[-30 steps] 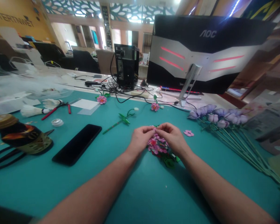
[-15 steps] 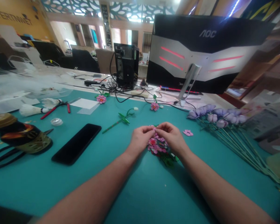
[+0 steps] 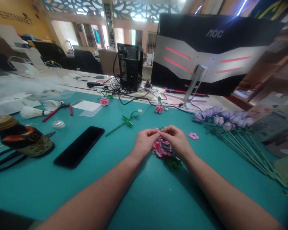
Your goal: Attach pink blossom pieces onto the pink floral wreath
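Pinched between the thumbs and fingers of the left hand [image 3: 143,142] and the right hand [image 3: 179,142], a small pink piece [image 3: 159,132] was mostly hidden. By it, a pile of pink and green pieces [image 3: 161,150] was partly covered; whether the two touched could not be told. A green mat [image 3: 139,198] was spread on a white table [image 3: 64,82]. "AOC" was printed on the monitor [image 3: 199,52]; "NTERTNWET," on the yellow wall [image 3: 12,6], was cut off at its start.
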{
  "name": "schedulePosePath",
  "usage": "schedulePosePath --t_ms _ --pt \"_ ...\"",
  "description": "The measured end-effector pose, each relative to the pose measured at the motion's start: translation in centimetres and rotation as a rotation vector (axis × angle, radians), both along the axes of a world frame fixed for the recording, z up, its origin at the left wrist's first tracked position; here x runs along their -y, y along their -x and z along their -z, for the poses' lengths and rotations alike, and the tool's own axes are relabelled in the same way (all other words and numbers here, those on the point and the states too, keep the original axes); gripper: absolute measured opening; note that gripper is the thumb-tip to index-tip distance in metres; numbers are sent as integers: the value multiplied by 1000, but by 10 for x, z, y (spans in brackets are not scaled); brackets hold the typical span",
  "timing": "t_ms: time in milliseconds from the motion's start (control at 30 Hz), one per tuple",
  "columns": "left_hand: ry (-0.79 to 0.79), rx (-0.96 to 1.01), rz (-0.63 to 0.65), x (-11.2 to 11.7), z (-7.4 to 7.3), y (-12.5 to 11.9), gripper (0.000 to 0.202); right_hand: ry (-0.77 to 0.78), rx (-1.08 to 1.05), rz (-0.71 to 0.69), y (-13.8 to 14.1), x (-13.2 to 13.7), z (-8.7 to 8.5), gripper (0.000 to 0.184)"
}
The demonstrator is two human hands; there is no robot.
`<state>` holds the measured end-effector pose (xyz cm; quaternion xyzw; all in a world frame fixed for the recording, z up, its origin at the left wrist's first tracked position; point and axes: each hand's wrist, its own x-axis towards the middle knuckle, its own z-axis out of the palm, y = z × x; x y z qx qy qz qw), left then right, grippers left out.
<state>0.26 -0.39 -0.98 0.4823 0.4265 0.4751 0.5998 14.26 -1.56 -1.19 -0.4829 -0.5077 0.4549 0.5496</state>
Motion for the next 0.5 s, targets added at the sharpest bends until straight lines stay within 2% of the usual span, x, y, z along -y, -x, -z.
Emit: schedulePosePath --t_ms 500 --pt "-15 -31 3 -1 2 0 23 -5 18 28 1 1 0 26"
